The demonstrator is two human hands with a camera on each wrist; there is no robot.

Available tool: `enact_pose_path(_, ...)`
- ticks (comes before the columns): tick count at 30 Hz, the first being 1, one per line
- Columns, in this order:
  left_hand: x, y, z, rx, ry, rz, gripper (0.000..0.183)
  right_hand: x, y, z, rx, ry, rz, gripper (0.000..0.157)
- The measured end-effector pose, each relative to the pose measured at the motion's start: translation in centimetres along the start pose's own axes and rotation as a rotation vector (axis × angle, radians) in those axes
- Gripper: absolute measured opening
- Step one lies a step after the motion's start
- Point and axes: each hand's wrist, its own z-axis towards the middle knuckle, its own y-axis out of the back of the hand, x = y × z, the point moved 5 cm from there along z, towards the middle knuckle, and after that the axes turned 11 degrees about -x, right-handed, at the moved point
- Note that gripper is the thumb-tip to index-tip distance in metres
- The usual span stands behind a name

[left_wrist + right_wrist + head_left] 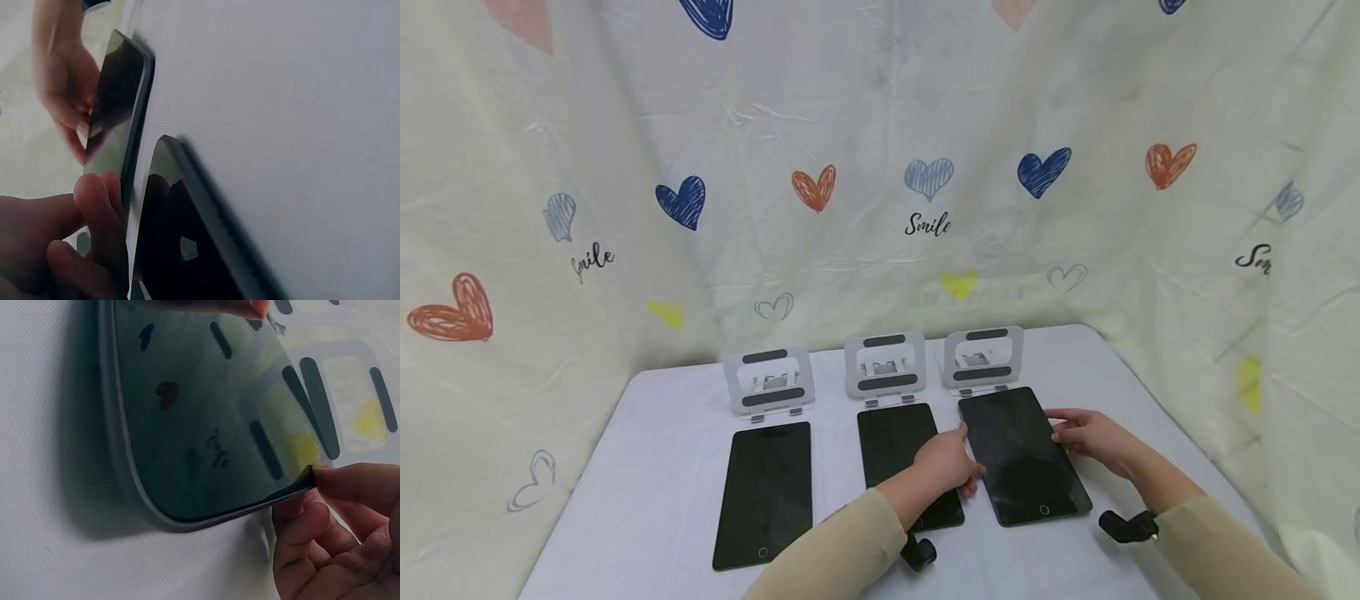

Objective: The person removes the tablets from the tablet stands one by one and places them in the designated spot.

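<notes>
Three black tablets lie in a row in the head view: a left tablet point(767, 492), a middle tablet point(891, 437) and a right tablet point(1022, 458). My right hand point(1097, 442) pinches the right tablet's right edge, with the thumb on top and fingers below in the right wrist view. At the same tablet's left edge, my left hand point(943, 462) grips with thumb and finger, and its forearm crosses over the middle tablet. A shadow under the right tablet point(206, 456) suggests it is slightly raised off the table.
Behind the tablets stand three pale folding stands with dark pads: a left stand point(772, 397), a middle stand point(891, 382) and a right stand point(982, 373). They rest on a white table point(647, 467). A white curtain point(865, 100) with printed hearts hangs behind it.
</notes>
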Motion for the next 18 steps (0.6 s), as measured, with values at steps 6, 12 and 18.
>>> enact_pose_path(6,0.2,-0.3,0.3,0.025,0.021,0.068,0.076,-0.1,-0.2,0.0,0.004,-0.020,-0.016,0.058)
enact_pose_path(12,-0.3,0.0,0.3,0.023,0.009,0.107,0.072,0.5,-0.2,0.2,-0.015,0.013,-0.088,0.055)
enact_pose_path(18,-0.5,0.2,0.3,0.020,0.009,0.120,0.070,1.1,-0.1,0.6,-0.033,-0.016,-0.170,0.054)
